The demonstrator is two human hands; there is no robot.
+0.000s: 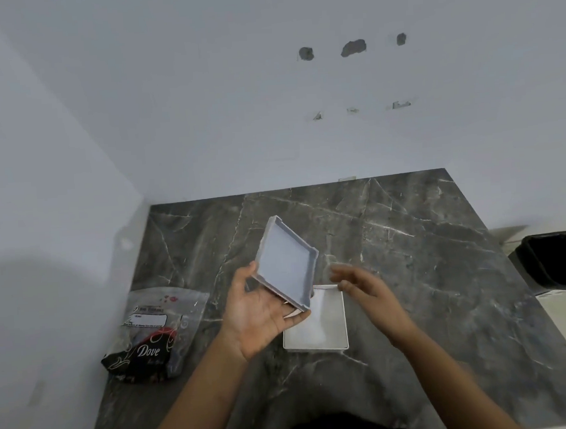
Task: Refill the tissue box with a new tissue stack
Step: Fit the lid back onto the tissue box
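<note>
My left hand point(257, 312) grips a shallow white square tray-shaped part of the tissue box point(286, 264), tilted up with its hollow inside facing me. Below it on the dark marble counter point(427, 271) lies the other white part of the box point(318, 325), open side up, partly hidden by the raised piece. My right hand point(362, 285) hovers just right of the raised part, fingers spread and blurred, holding nothing. A tissue pack point(153, 335) in a clear and black wrapper printed "Dove" lies on the counter to the left.
The counter sits in a corner between white walls on the left and at the back. A black bin point(559, 260) stands beyond the counter's right edge. The back wall has several holes.
</note>
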